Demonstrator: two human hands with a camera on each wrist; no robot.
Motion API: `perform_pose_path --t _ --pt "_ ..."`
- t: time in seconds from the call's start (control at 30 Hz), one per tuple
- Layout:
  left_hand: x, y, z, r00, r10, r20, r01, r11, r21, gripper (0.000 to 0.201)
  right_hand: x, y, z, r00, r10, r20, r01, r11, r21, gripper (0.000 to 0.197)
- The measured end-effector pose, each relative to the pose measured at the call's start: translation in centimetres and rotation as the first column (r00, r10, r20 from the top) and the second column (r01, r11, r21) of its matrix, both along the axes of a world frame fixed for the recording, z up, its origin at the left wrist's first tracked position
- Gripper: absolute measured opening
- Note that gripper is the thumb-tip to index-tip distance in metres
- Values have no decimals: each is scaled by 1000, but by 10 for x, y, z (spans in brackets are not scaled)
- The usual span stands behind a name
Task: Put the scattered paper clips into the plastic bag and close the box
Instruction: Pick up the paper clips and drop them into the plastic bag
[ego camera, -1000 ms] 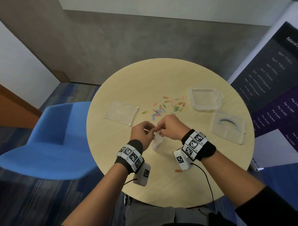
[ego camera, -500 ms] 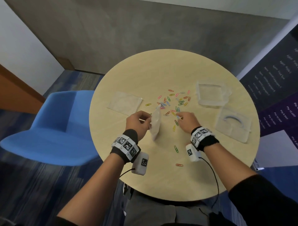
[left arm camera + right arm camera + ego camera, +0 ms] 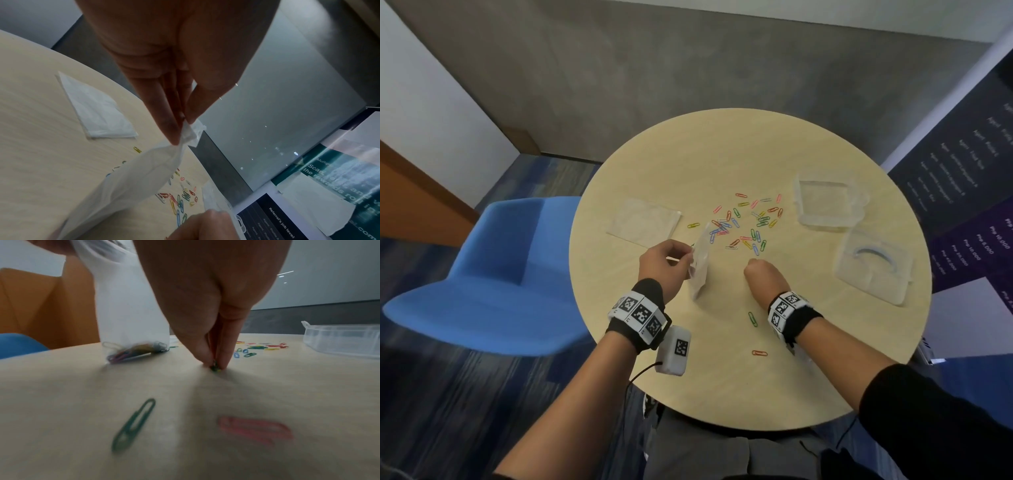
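Fingers of the left hand [image 3: 664, 265] pinch the top corner of the plastic bag [image 3: 699, 265], which hangs upright, long axis vertical, its bottom resting on the round table [image 3: 722, 377]. The right hand [image 3: 765, 275] pinches a green paper clip [image 3: 214, 367] against the tabletop, just short of the scattered paper clips [image 3: 746, 222].

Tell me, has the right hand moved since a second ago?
Yes. The right hand left the plastic bag and now pinches a paper clip on the table, nearer the clear box.

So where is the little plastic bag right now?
In the head view the plastic bag hangs from the left hand, its bottom touching the round table, just left of the scattered paper clips.
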State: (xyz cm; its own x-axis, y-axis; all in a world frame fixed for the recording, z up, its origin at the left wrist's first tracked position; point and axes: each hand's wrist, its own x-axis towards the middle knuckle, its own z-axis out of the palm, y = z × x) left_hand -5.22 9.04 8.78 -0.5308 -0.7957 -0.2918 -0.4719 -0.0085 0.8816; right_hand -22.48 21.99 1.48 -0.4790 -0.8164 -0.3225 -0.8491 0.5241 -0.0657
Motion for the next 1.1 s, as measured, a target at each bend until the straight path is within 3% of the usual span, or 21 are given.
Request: perform_pose_path --t 0.2,0.33,0.43,0.57,0.7,0.8,0.87,0.9,1.0,1.1 --pt "9 -3 2 999 -52 -3 52 998 37 5 -20 -19 6 983 -177 49 178 984 -20 7" --pt "15 0 5 997 -45 -67 53 992 117 7 -39 -13 5 962 -260 78 264 964 -36 12" --pt "17 0 -3 998 -6 -56 15 986 164 22 -56 0 4 903 -394 170 408 912 -52 14" --pt "14 0 -11 1000 0 -27 6 976 216 21 -75 23 7 766 -552 329 606 791 -84 11" --pt "-1 8 -12 997 34 -70 -10 946 325 12 -70 39 16 620 -572 537 717 691 -91 5" --pt "-15 20 -13 995 45 -91 -6 923 385 10 -53 28 45 352 -329 876 806 583 -106 8" --pt "-24 30 -15 996 -8 -93 40 938 344 10 -36 14 72 183 -68 981 801 589 -108 13" --pt "-27 34 -15 995 -44 -89 68 952 298 10 -27 7 83 152 16 988 775 618 -129 15" --pt "-34 40 -14 987 -130 -92 144 974 174 11 -2 -12 98 213 105 971 687 691 -225 17" --pt "-30 38 -13 987 -120 -104 133 983 129 8 7 -21 91 493 48 868 565 741 -363 14"
